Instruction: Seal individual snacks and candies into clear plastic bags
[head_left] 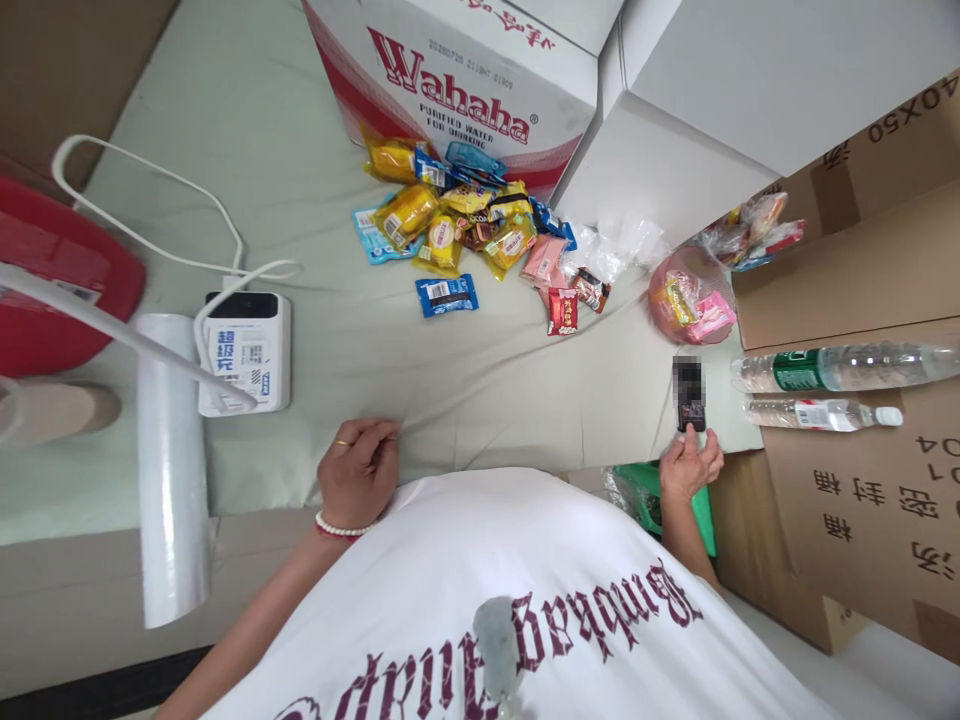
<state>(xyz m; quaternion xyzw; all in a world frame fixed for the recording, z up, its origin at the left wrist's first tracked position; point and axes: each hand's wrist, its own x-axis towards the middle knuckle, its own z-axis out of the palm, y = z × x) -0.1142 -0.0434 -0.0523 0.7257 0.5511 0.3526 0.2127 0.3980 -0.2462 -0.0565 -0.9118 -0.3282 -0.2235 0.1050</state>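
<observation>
Far out to the left of the fingers a red tub (52,290) sits at the table's edge, with a white roll (171,470) lying nearer. Just up from the left hand (358,470) stands a white charger box (247,352), its cable (150,220) looping away. That left hand rests knuckles-up on the pale cloth (480,390), fingers (375,432) curled together and pinching a fold of it (a ring and a bead bracelet show). Well beyond those fingertips lies a heap of snack packets (465,225) against a water carton (450,90). Further right, the right hand (688,465) has its fingers clamped on a phone (690,395), which stands up from the fingertips. Beyond the phone is a pink bag (690,295); just right of it lie 2 bottles (825,390) on cardboard boxes (862,500).
</observation>
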